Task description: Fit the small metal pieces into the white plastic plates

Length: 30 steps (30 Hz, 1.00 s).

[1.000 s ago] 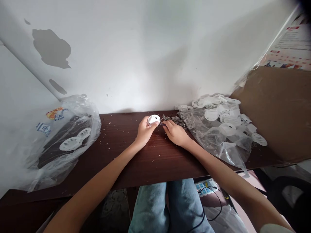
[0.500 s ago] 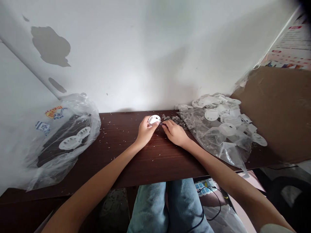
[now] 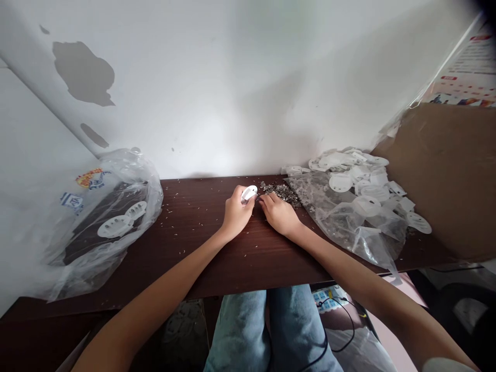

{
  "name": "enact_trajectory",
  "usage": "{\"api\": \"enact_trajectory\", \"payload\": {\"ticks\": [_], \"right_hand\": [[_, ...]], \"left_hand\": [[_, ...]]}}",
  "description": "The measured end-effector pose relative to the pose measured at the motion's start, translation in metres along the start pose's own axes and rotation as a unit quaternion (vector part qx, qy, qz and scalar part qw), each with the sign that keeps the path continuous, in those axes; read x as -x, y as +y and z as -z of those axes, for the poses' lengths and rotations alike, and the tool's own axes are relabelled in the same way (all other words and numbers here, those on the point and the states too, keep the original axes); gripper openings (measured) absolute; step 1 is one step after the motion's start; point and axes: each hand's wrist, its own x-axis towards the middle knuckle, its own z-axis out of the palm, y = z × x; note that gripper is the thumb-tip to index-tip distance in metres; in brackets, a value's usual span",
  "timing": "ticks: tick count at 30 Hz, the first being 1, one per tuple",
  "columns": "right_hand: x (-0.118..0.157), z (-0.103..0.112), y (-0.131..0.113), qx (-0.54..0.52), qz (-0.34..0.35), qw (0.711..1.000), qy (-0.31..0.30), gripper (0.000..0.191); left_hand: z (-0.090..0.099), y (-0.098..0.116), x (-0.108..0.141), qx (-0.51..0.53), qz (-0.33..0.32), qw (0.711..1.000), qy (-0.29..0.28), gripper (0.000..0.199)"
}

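My left hand [image 3: 237, 213] is closed around a round white plastic piece [image 3: 248, 193], held tilted above the dark wooden table [image 3: 217, 268]. Just to its right, my right hand [image 3: 279, 213] has its fingertips pinched together close to the piece's edge. Whatever lies between those fingertips is too small to make out. Behind my right hand spreads a heap of small metal parts [image 3: 284, 192].
On the right, many white plastic pieces [image 3: 366, 205] lie on a clear plastic sheet beside a cardboard box [image 3: 449, 181]. To the left, an open clear bag [image 3: 149, 227] holds two white pieces [image 3: 116, 226]. Tiny white scraps dot the table.
My left hand has turned the white piece, so it shows more edge-on. My right hand stays close beside it, fingers still pinched. The view has shifted slightly.
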Motion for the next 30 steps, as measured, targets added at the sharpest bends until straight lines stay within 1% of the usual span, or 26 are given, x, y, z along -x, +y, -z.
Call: {"api": "enact_trajectory", "payload": {"ticks": [6,11,13,16,18,20,22,23,25,26,28,29,30], "right_hand": [[-0.001,-0.004,-0.001,0.021,-0.003,1.000,-0.003,0.039],[-0.001,-0.004,-0.002,0.052,-0.008,0.999,-0.012,0.042],[-0.001,-0.003,-0.004,0.071,-0.006,0.997,-0.022,0.038],[0.000,-0.002,-0.009,0.102,0.000,0.994,-0.036,0.032],[0.001,-0.002,-0.010,0.108,0.002,0.994,-0.031,0.032],[0.001,-0.001,-0.009,0.095,0.000,0.995,-0.009,0.034],[0.001,0.002,-0.004,0.060,-0.012,0.998,0.030,0.036],[-0.001,0.004,0.000,0.032,-0.021,0.998,0.055,0.036],[-0.004,0.008,0.013,-0.046,-0.046,0.991,0.115,0.036],[-0.007,0.010,0.021,-0.093,-0.057,0.983,0.148,0.035],[-0.012,0.014,0.038,-0.200,-0.083,0.956,0.200,0.034],[-0.016,0.016,0.046,-0.260,-0.109,0.936,0.212,0.034],[-0.019,0.017,0.054,-0.325,-0.137,0.912,0.211,0.036]], "left_hand": [[-0.002,0.001,0.002,-0.009,-0.011,1.000,-0.014,0.018],[-0.004,0.005,0.004,-0.015,-0.017,0.999,-0.041,0.023],[-0.005,0.005,0.004,-0.047,-0.017,0.998,-0.049,0.026],[-0.006,0.004,0.003,-0.123,-0.025,0.990,-0.065,0.027],[-0.005,0.000,0.002,-0.135,-0.025,0.988,-0.075,0.025],[-0.004,-0.004,0.000,-0.105,-0.002,0.992,-0.072,0.021],[-0.003,-0.008,-0.004,-0.045,0.040,0.997,-0.057,0.021],[-0.003,-0.010,-0.007,-0.003,0.065,0.997,-0.047,0.024],[-0.001,-0.011,-0.012,0.101,0.123,0.987,-0.026,0.034],[-0.001,-0.011,-0.014,0.154,0.155,0.976,-0.014,0.038],[0.001,-0.010,-0.019,0.236,0.217,0.947,0.006,0.042],[0.003,-0.008,-0.021,0.264,0.240,0.934,0.012,0.042],[0.004,-0.007,-0.022,0.285,0.257,0.923,0.015,0.042]]}}
